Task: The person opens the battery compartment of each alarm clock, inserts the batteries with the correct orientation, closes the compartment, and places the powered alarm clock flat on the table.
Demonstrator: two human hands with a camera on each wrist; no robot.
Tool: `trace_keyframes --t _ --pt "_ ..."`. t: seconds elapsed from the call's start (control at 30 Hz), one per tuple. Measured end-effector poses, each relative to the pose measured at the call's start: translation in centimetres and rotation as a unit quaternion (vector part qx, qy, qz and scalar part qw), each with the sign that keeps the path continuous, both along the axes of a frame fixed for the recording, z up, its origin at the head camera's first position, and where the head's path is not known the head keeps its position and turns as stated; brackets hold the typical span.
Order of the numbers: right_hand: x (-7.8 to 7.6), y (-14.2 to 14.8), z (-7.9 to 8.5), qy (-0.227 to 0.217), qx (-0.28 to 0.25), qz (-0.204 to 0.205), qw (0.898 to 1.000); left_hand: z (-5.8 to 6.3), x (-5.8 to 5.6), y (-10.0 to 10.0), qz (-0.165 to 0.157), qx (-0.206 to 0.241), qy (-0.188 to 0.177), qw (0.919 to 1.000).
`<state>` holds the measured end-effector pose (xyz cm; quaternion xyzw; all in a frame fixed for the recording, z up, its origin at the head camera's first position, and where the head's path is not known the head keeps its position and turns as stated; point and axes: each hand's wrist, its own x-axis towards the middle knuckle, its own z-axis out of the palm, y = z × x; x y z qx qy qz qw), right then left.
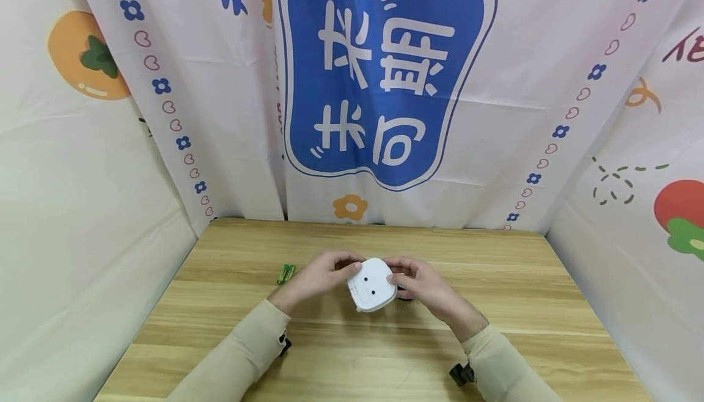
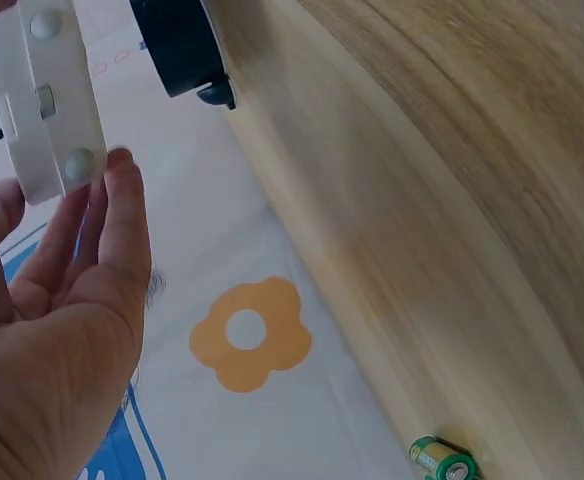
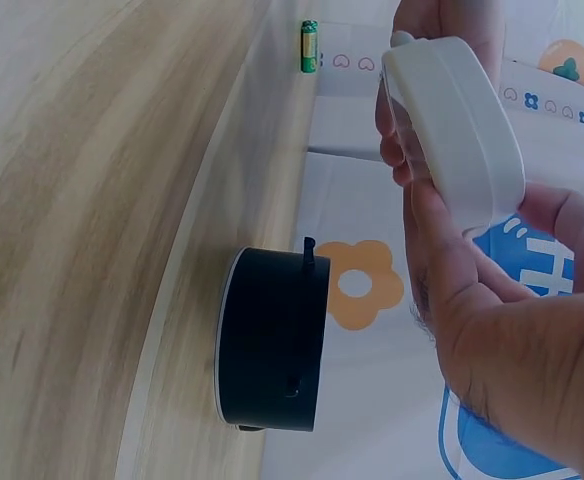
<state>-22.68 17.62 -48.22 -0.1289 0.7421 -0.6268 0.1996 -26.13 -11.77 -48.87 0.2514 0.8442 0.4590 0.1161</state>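
Left hand (image 1: pixel 326 273), right hand (image 1: pixel 428 287) gripping white case (image 1: pixel 376 281), curtain (image 1: pixel 370 99) reading 未来可期

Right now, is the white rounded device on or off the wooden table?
Off: the left hand and right hand hold the device, apart from the table in the right wrist view.

White case (image 2: pixel 57 120) partly beyond left-wrist view

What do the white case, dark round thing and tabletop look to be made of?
White case: probably hard plastic, satin finish, judging by its smooth, rounded sides and faint seam. Dark round thing: plastic or painted metal; its even, dull wall fits either. Tabletop: wood or wood-look laminate, low sheen; streaked grain shows.
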Motion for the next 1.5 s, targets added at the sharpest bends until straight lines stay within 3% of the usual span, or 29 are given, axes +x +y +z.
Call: trace_keyframes --t 0.37,0.8,1.17,1.5 --pt "0.3 0.1 -0.1 0.008 0.007 0.041 0.999 -0.1 -0.3 -0.2 -0.043 0.002 -0.054 0.9977" --pt "0.3 0.3 -0.3 0.043 0.046 0.048 0.997 -0.3 0.2 -0.5 -0.04 0.008 -0.059 0.9974" --pt "0.0 0.5 -0.6 0.078 0.072 0.026 0.994 -0.2 1.5 -0.3 0.028 0.027 -0.075 0.9964" --pt "-0.3 1.0 -0.7 0.094 0.086 0.012 0.992 -0.6 1.9 -0.1 0.086 0.024 -0.075 0.9932"
